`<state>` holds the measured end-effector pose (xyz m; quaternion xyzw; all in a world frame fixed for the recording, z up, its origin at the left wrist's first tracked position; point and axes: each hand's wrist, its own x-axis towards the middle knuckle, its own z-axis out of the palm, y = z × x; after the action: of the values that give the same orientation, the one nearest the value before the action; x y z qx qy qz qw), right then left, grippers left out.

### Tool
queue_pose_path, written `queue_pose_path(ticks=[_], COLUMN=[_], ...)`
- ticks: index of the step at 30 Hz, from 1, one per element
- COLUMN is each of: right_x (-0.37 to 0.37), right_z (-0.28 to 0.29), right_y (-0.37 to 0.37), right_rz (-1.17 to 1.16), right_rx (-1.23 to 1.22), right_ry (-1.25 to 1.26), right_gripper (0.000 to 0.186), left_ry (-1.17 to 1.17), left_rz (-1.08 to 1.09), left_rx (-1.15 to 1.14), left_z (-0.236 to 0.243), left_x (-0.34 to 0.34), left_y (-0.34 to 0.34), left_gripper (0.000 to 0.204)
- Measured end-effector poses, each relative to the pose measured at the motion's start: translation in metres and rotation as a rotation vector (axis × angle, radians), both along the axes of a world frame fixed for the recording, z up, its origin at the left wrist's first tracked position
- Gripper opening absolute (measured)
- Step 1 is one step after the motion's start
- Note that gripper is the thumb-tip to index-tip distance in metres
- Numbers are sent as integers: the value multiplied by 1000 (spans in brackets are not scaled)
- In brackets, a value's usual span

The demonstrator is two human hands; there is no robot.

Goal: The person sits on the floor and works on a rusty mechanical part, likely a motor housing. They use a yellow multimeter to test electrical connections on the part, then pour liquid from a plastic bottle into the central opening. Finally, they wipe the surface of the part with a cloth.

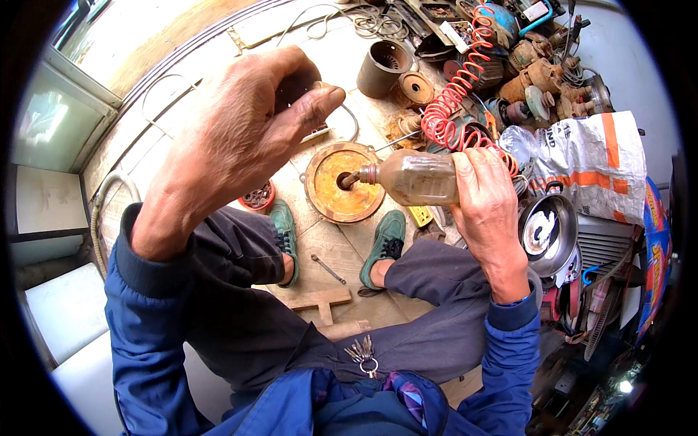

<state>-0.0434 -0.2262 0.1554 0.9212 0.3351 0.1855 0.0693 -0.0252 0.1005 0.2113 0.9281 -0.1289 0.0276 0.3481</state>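
Note:
My right hand (pixel 486 205) grips a dirty clear plastic bottle (pixel 414 176), held sideways with its nozzle pointing left. My left hand (pixel 243 131) is raised higher, with its fingers closed around a small dark object (pixel 294 83) that is mostly hidden by the hand. Below the bottle's nozzle, a rusty round metal cover (pixel 344 183) lies on the wooden floor between my green shoes (pixel 385 240). I sit with both knees apart in dark trousers.
A red coiled hose (pixel 456 87), a dark cylinder (pixel 383 67), rusty motor parts (pixel 542 76), a white sack (pixel 582 163) and a metal bowl (pixel 549 231) crowd the right. A small red dish (pixel 257 196), a wrench (pixel 328 268) and a wooden piece (pixel 320 299) lie near my feet.

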Motion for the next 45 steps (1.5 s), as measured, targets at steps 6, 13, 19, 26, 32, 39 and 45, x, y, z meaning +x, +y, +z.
queue_pose_path(ticks=[6, 13, 19, 26, 32, 39, 45], right_x=[0, 1, 0, 1, 1, 1, 1], right_z=[2, 1, 1, 1, 0, 1, 0], right_y=[-1, 0, -1, -1, -1, 0, -1], right_rz=[-7, -5, -14, -10, -8, -13, -7], right_rx=[10, 10, 12, 10, 18, 17, 23], right_ry=[6, 19, 25, 23, 21, 26, 17], right_gripper=[40, 40, 41, 41, 40, 40, 41], left_ry=[-12, 26, 37, 49, 42, 35, 58], left_rz=[2, 27, 21, 20, 17, 9, 9], left_rx=[-34, -53, -44, -40, -40, -47, -58], left_z=[-4, -5, -3, -1, -2, -4, -3], left_x=[1, 0, 0, 0, 1, 1, 1], left_y=[-1, -1, -2, -2, -3, -3, -3], left_gripper=[44, 43, 42, 40, 41, 41, 41])
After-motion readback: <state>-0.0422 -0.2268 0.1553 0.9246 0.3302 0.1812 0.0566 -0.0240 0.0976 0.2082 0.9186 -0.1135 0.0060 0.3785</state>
